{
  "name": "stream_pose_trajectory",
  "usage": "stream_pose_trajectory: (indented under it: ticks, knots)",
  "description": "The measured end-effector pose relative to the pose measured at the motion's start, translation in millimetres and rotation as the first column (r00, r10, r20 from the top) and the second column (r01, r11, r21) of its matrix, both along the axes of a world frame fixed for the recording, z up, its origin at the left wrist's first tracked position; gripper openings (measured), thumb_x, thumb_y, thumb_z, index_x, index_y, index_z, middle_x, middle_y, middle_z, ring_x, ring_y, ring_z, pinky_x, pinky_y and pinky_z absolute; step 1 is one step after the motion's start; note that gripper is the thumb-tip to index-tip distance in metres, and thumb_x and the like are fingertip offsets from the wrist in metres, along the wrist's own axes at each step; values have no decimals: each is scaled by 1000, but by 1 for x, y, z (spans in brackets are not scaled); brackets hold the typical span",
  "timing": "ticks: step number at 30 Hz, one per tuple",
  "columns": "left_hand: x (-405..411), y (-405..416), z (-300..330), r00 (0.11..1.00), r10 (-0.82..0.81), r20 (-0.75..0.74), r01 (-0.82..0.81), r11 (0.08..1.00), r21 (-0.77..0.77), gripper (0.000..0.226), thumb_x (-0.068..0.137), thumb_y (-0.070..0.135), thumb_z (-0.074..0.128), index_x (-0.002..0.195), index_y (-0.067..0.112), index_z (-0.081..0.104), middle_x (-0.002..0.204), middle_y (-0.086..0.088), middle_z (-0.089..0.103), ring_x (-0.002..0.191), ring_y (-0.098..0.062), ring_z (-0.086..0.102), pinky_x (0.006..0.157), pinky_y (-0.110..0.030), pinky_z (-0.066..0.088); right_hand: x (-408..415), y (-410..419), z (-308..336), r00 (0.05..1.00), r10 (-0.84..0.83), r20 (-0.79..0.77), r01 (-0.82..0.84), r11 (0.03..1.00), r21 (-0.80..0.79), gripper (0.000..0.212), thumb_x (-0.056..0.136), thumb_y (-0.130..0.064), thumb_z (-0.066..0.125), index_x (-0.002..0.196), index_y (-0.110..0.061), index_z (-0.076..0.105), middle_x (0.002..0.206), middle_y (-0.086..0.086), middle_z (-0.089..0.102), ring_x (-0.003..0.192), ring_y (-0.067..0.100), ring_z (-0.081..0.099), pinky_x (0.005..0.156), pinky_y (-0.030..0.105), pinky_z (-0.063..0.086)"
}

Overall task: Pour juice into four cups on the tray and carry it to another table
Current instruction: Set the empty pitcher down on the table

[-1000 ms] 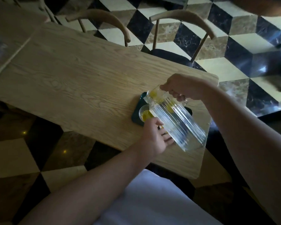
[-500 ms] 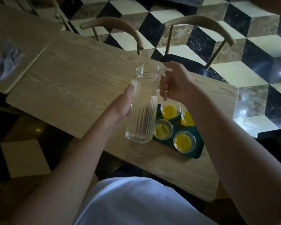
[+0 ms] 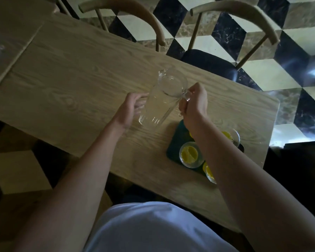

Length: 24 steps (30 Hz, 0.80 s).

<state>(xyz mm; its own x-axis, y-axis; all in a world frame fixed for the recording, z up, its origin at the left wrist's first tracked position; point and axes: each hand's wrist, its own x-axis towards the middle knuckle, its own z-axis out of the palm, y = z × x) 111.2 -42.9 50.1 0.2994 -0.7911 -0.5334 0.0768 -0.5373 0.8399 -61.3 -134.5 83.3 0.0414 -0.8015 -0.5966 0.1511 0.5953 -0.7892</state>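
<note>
Clear glass pitcher [image 3: 162, 100], ribbed vertical fluting on body, round open mouth with small spout pointing away from the person, looks empty, no juice visible inside. Stands roughly upright on the wooden counter [image 3: 71, 84], just left of the tray; whether its base fully touches the counter can't be told.

Right hand [image 3: 194, 102] closed around the pitcher's handle on the right side, fingers curled through it. Left hand [image 3: 131, 110] loosely open, palm facing the pitcher's lower left side, fingertips at the glass; contact looks light, can't tell if it actually grips.

Dark green tray [image 3: 176, 140] sits on the counter near its right end, close to the near edge, partly covered by the right forearm. On it, clear cups with yellow-orange juice: one fully visible at front left [image 3: 190, 155], one at the right rear [image 3: 230, 136] half hidden by the arm, one at the near edge [image 3: 210, 173] mostly under the arm, and a sliver of yellow [image 3: 191, 134] at the arm's left edge, probably the fourth cup. Juice fills each visible cup partway; surface looks foamy.

Two wooden chairs [image 3: 138, 17] with curved backs on the far side of the counter; the right one has a dark seat. Floor is cube-pattern tile in black, cream, brown. Scene dim, slight blur.
</note>
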Motion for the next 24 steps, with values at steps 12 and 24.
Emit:
stream_pose_trajectory:
  ticks: [12,24]
  knots:
    - [-19,8,-40,963,122,-240,-160,976,-146,40,87,48,38,120,42,60,133,11,62,127,-6,53,111,-37,38,15,4,-22,984,84,-154,-118,967,-226,23,76,-23,40,55,-15,34,56,6,25,51,18,17,47,30,14]
    - [-6,1,-50,954,167,-249,-205,970,-134,42,86,40,37,121,37,60,133,6,63,130,-9,53,116,-38,35,31,-3,-31,986,108,-130,-136,963,-234,27,76,-19,40,52,-16,30,46,0,24,47,16,17,43,25,14]
